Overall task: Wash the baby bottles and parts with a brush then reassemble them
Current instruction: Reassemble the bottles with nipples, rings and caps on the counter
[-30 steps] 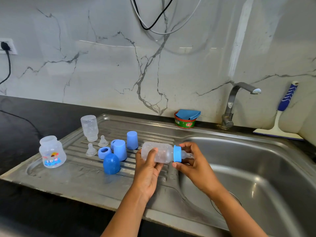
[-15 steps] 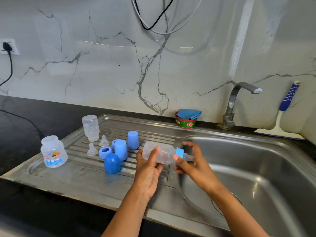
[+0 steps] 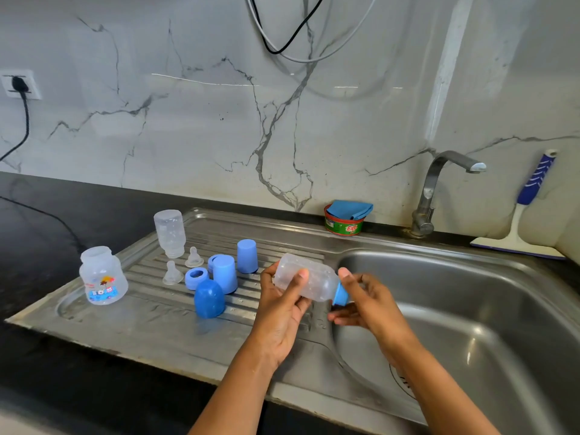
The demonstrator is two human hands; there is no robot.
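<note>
My left hand (image 3: 282,306) grips the clear plastic baby bottle (image 3: 309,282) on its side above the stainless steel sink (image 3: 470,277); my right hand (image 3: 367,304) curls round its blue screw collar (image 3: 341,293). This one looks nearly assembled. On the ribbed drainboard (image 3: 131,328), left, an upturned clear bottle (image 3: 169,232), a short printed bottle (image 3: 103,277), silicone teats (image 3: 172,273) and blue caps (image 3: 247,256) wait unassembled

One wide-angle camera, worn on the head, looked forward and down, facing the marble wall (image 3: 376,114). The sink (image 3: 489,312) and its drainboard (image 3: 125,335) lay close below it, and the dark surface (image 3: 47,221) ran off to the left. The left hand (image 3: 279,312) and right hand (image 3: 372,306) sat nearest, at mid-frame.
</note>
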